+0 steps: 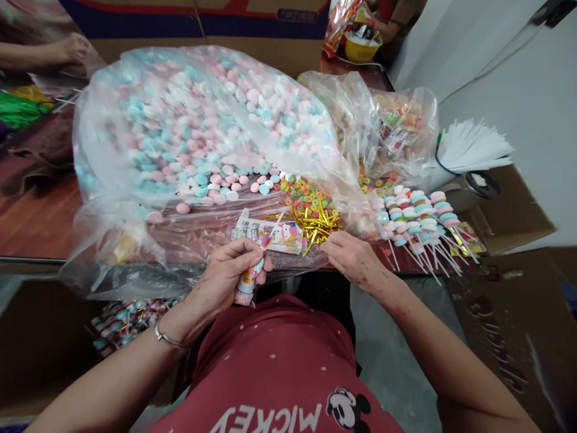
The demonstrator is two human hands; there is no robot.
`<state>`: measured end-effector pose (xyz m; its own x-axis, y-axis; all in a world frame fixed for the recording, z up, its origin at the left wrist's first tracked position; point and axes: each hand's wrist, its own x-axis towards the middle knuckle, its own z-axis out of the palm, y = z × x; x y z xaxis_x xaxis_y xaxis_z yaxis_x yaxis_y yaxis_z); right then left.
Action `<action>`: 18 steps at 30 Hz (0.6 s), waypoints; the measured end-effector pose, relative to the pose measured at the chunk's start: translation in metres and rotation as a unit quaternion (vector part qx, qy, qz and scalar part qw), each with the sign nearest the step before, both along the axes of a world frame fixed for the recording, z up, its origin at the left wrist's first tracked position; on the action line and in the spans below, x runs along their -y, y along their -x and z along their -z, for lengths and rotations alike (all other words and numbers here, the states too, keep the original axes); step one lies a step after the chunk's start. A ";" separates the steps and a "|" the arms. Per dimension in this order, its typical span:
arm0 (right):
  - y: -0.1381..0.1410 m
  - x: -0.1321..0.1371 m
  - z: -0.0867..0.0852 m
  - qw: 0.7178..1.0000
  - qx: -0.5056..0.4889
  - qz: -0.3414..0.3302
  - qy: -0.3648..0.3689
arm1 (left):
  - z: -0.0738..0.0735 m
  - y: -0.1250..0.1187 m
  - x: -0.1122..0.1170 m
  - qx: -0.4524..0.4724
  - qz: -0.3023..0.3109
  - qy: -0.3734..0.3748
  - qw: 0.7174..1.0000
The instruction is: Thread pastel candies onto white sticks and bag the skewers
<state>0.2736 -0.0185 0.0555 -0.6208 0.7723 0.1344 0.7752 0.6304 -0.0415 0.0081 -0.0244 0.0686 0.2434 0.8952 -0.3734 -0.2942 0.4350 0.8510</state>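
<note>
My left hand (pixel 241 263) is closed around a wrapped candy skewer (pixel 246 285), whose white stick points up and away between thumb and fingers. A printed wrapper covers the candies, gathered at the stick end. My right hand (pixel 353 257) is at the near edge of a heap of gold twist ties (pixel 315 224), its fingers bent together; whether a tie is between them is too small to see. Printed candy wrappers (pixel 288 236) lie flat on the plastic just beyond my left hand.
A large clear bag of pastel candies (pixel 202 126) fills the table's middle. Ring candies (pixel 309 195) lie loose beside it. Unwrapped candy skewers (pixel 417 216) are stacked right, before a bundle of white sticks (pixel 473 147). Finished skewers (pixel 130 322) fill a box below left. Another person's hand (pixel 76 49) shows upper left.
</note>
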 end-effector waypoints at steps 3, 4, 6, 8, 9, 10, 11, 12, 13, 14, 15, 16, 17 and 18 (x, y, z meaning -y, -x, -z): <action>0.015 -0.002 0.002 0.999 0.035 -0.023 0.000 | 0.004 0.001 0.003 0.019 -0.005 0.004 1.000; 0.020 -0.003 0.004 0.998 0.046 -0.032 0.003 | 0.006 0.001 0.004 0.024 -0.007 0.007 1.000; 0.028 -0.004 0.007 0.997 0.059 -0.052 0.010 | 0.009 0.001 0.006 0.033 -0.010 0.014 0.999; 0.032 -0.005 0.011 0.995 0.067 -0.071 0.011 | 0.012 0.001 0.009 0.041 -0.010 0.022 0.999; 0.033 -0.006 0.013 0.995 0.068 -0.076 0.009 | 0.013 0.000 0.010 0.044 -0.009 0.026 0.999; 0.034 -0.006 0.014 0.995 0.066 -0.076 0.007 | 0.014 0.000 0.011 0.048 -0.007 0.028 0.998; 0.033 -0.007 0.016 0.996 0.059 -0.073 0.007 | 0.015 0.000 0.012 0.052 -0.007 0.030 0.998; 0.032 -0.008 0.017 0.997 0.043 -0.067 0.009 | 0.015 -0.001 0.013 0.057 -0.008 0.032 0.998; 0.030 -0.009 0.018 0.998 0.018 -0.054 0.013 | 0.015 -0.001 0.013 0.063 -0.009 0.035 0.997; 0.028 -0.011 0.018 0.999 -0.019 -0.037 0.018 | 0.015 -0.002 0.013 0.071 -0.011 0.037 0.997; 0.026 -0.013 0.017 0.997 -0.066 -0.012 0.028 | 0.014 -0.003 0.013 0.080 -0.013 0.039 0.996; 0.024 -0.016 0.016 0.992 -0.119 0.020 0.040 | 0.013 -0.004 0.013 0.090 -0.015 0.041 0.995; 0.022 -0.019 0.015 0.981 -0.177 0.059 0.055 | 0.012 -0.006 0.013 0.101 -0.017 0.043 0.994; 0.021 -0.023 0.013 0.964 -0.236 0.100 0.070 | 0.012 -0.007 0.012 0.110 -0.019 0.045 0.993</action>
